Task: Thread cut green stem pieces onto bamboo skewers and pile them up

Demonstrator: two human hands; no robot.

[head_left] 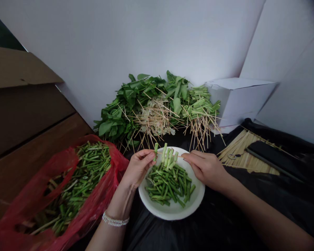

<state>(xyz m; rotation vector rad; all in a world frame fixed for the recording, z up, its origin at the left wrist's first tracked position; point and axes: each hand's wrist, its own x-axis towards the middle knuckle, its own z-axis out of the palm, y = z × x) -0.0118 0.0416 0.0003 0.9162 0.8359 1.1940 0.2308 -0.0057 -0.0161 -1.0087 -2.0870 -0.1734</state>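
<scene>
Between finger and thumb, my left hand (141, 163) pinches a short green stem piece (156, 150) at the tip of a thin wooden skewer (179, 156). My right hand (208, 169) grips the skewer's other end. Several pale green stem pieces (168, 157) are threaded side by side along the skewer. Whether the pinched piece is pierced I cannot tell. Both hands are above the rim of a white bowl (172, 215), which holds a heap of cut green stems (170, 186).
At left, a red plastic bag (116, 157) holds more cut stems. Behind the bowl lie leafy greens (115, 122), skewered pale pieces (157, 115) and skewered stems (201, 104). Bare skewers (253, 153), a ring (231, 157) and a dark phone-like slab (269, 157) lie right, near a white box (240, 101).
</scene>
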